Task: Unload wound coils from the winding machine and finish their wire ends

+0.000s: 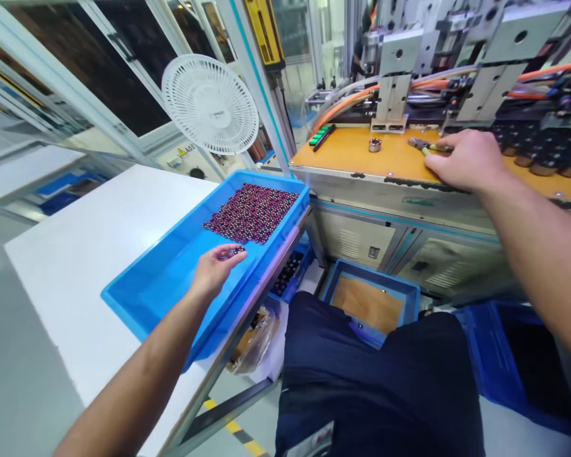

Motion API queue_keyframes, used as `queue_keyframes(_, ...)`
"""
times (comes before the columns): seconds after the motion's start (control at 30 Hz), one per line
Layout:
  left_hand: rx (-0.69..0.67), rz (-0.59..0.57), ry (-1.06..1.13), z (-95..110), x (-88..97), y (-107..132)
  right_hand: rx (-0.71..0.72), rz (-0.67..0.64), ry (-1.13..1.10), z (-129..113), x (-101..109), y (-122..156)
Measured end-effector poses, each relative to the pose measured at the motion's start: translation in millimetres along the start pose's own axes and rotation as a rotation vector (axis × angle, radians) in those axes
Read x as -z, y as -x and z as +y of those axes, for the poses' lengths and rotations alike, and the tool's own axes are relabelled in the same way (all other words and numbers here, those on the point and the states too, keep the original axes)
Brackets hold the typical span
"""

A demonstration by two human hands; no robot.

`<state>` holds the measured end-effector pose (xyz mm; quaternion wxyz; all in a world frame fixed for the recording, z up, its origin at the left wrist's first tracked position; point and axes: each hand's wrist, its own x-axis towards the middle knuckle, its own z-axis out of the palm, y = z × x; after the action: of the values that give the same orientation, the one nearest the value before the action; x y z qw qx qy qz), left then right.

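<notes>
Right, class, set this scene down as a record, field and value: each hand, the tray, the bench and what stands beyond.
Left hand: fingers hold at least one small dark part above the blue tray
Right hand: fingers at the green handles of the pliers
Tray contents: many small dark-and-red parts, massed toward the far end
Tray support: white table
Orange bench top: pliers, metallic ring
Beyond tray: white fan

Tray (171,273), smooth glossy plastic; pliers (423,146), metal-tipped; surface (99,254) beneath tray, smooth, faintly glossy; fan (212,108), plastic; machine block (402,54), smooth metal; trousers (375,387), matt cloth.
</notes>
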<state>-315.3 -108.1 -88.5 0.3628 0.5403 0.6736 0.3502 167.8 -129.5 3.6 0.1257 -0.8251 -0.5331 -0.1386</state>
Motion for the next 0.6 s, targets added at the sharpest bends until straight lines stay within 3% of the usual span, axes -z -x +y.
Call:
queue_keyframes(0.1,0.039,0.018,-0.209,-19,1.9,-46,-0.025,-0.022,-0.077,0,0,0)
queue_keyframes(0.2,0.034,-0.019,-0.355,-35,-5.3,-69,-0.03,-0.01,-0.099,-1,0,0)
queue_keyframes(0.37,-0.031,-0.011,-0.447,-47,-14.0,-82,-0.043,0.003,-0.091,0,-1,0)
queue_keyframes(0.6,-0.072,0.07,-0.407,-56,-20.6,-87,-0.038,0.011,-0.119,-2,2,0)
